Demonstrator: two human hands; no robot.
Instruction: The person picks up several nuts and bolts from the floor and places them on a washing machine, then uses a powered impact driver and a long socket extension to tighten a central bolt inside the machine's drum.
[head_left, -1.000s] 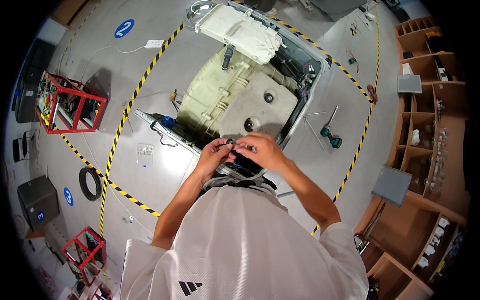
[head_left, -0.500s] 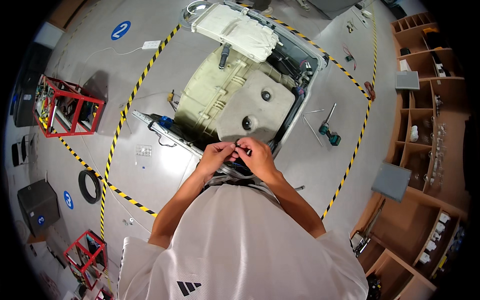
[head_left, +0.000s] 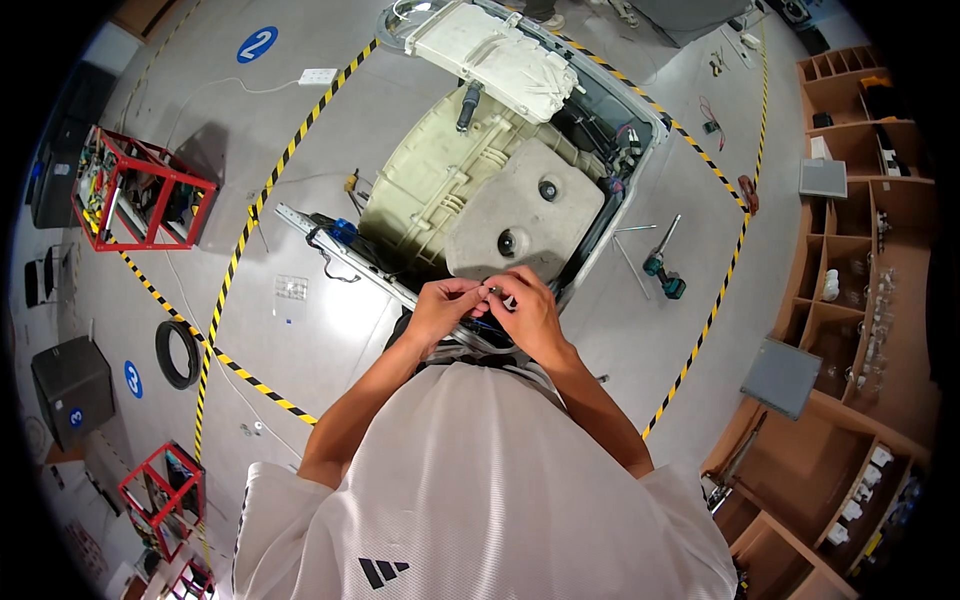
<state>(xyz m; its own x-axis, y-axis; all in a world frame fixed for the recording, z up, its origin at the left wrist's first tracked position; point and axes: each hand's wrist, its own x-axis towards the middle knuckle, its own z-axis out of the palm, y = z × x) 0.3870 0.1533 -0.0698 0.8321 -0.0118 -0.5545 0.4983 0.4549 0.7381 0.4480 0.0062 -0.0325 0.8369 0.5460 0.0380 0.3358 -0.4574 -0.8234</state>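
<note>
My left hand (head_left: 447, 309) and my right hand (head_left: 527, 311) meet over the near edge of an opened washing machine, fingertips pinched together. Between them is a small dark piece, mostly covered by the fingers and too small to name. Just beyond lies the grey concrete counterweight (head_left: 530, 212), with two dark-centred round holes. It rests against the cream plastic tub (head_left: 415, 190). Across the machine's far end sits a whitish plastic housing (head_left: 490, 58), a dark grey cylindrical part (head_left: 468, 106) sticking out near it. Bundled wires (head_left: 625, 150) run along the right side of the cabinet.
A teal cordless drill (head_left: 664, 270) lies on the floor to the right, beside thin metal rods (head_left: 632, 262). Red-framed tool carts (head_left: 150, 190) and a black rubber ring (head_left: 178, 355) are at left. Wooden shelving (head_left: 850, 230) lines the right. Striped tape (head_left: 290, 140) borders the work area.
The view has shifted slightly, so the machine sits a little to the right and higher. Both hands stay pinched together, with the right hand's fingers slightly rearranged.
</note>
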